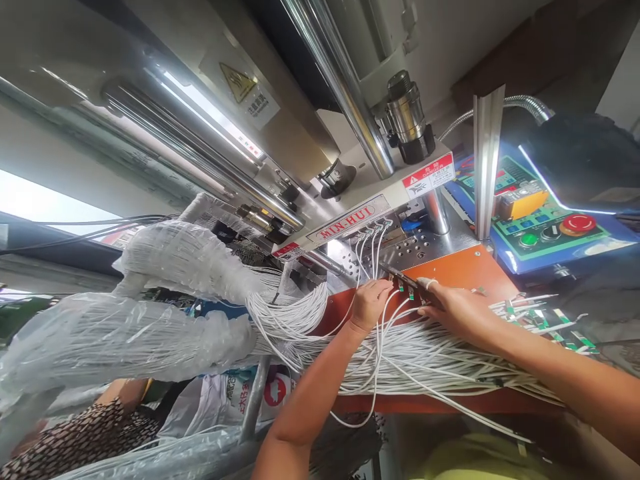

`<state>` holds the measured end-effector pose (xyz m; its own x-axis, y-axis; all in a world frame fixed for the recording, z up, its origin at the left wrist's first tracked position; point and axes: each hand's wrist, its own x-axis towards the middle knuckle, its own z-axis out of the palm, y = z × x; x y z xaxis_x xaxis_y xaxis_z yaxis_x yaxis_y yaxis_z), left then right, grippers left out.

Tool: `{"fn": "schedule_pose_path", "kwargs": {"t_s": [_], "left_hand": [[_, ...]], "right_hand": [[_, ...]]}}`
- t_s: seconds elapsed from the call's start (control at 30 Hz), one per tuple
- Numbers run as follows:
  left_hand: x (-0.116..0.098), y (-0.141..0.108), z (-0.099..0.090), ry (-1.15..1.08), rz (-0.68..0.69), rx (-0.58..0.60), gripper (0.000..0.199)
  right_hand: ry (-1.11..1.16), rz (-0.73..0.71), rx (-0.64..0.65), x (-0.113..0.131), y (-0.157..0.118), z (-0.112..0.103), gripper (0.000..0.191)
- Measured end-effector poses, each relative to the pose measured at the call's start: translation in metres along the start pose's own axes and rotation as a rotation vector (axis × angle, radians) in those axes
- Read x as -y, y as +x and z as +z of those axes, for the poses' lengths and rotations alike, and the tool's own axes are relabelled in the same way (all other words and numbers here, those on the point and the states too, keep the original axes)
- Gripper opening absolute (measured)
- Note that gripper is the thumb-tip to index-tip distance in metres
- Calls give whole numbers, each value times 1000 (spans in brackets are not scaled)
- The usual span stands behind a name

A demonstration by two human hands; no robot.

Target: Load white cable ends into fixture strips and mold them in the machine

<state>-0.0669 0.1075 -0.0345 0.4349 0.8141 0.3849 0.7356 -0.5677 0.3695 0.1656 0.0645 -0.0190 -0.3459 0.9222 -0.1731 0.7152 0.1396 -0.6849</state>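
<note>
A dark metal bar fixture (403, 279) holds several small green circuit boards (411, 293) with white cables attached, at the front of the machine. My right hand (436, 299) grips the right end of this bar between thumb and fingers, with a white wrap on one finger. At the bar's left end, my left hand (371, 303) is closed, its fingertips at a board or cable end too small to make out. Beneath both forearms lies a thick bundle of white cables (430, 360) on the orange table (463, 270). More white cables with connectors (373, 232) sit under the press head.
The press machine (353, 223) stands ahead, with steel columns. At the right is a blue control panel (530, 220) with a red emergency button (579, 225). Plastic-wrapped cable bundles (185, 260) hang over a rack at the left. Another person's patterned sleeve (85, 440) shows at lower left.
</note>
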Motion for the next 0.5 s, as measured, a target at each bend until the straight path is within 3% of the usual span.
{"fn": "schedule_pose_path", "kwargs": {"t_s": [0.2,0.5], "left_hand": [[0,0,2,-26,-11,21,16],[0,-2,8,-64,-63,-81,13]], "right_hand": [[12,6,-2,0,0,1,46],[3,14,2,3,-1,-4,35]]}}
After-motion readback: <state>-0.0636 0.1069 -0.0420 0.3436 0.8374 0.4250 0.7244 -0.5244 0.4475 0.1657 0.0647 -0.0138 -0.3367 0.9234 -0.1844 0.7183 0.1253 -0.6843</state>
